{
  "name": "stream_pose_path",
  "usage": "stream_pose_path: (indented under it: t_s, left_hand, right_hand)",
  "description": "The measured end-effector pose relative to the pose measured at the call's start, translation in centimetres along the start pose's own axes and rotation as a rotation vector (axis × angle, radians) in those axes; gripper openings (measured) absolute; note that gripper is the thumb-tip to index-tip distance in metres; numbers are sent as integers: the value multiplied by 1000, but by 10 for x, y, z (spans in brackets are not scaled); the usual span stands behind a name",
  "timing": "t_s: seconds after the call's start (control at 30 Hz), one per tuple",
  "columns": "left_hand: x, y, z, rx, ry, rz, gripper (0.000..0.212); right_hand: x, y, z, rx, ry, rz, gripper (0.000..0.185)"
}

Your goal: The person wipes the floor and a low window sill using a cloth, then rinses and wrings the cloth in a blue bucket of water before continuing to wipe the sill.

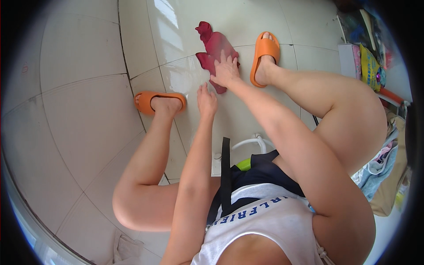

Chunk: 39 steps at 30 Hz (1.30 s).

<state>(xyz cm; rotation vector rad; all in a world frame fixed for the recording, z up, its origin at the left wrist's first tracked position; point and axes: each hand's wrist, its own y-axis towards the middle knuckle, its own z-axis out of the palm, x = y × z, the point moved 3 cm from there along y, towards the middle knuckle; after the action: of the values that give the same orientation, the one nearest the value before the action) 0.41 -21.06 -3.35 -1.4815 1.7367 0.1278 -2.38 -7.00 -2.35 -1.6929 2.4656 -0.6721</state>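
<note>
A dark red cloth [215, 49], crumpled and looking damp, lies on the tiled floor in front of me, between my feet. My right hand [227, 68] rests over its lower part with the fingers spread, palm down. Just left of the cloth's lower end is my left hand [207, 101], its fingers loosely extended and apart, holding nothing visible. Whether the left fingertips touch the floor, I cannot tell. The floor tiles [185, 74] shine with reflections around the cloth.
Orange slippers [266, 46] are on my feet, either side of the cloth. Tiled wall [82, 59] rises at the left. Clothes [381, 172] and a yellow package [369, 68] are at the right. A white curved stand base [260, 140] is near my seat.
</note>
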Motion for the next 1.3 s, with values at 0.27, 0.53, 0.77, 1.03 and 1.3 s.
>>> stream_pose_path:
  t_s: [0.27,0.53,0.77,1.03,1.3]
  left_hand:
    - [32,-62,19,38,122,-29,52]
    - [57,-129,14,149,150,-21,45]
    - [85,-164,10,85,78,-16,41]
    - [162,-195,-15,-231,72,-183,39]
    - [179,-190,-32,-355,-65,-216,34]
  right_hand:
    - [31,-74,42,36,-43,-79,60]
    - [40,-131,79,80,-64,-102,50]
    - [43,-127,101,-111,108,-109,45]
    - [81,1,86,-188,655,92,77]
    - [183,87,64,67,746,-106,71]
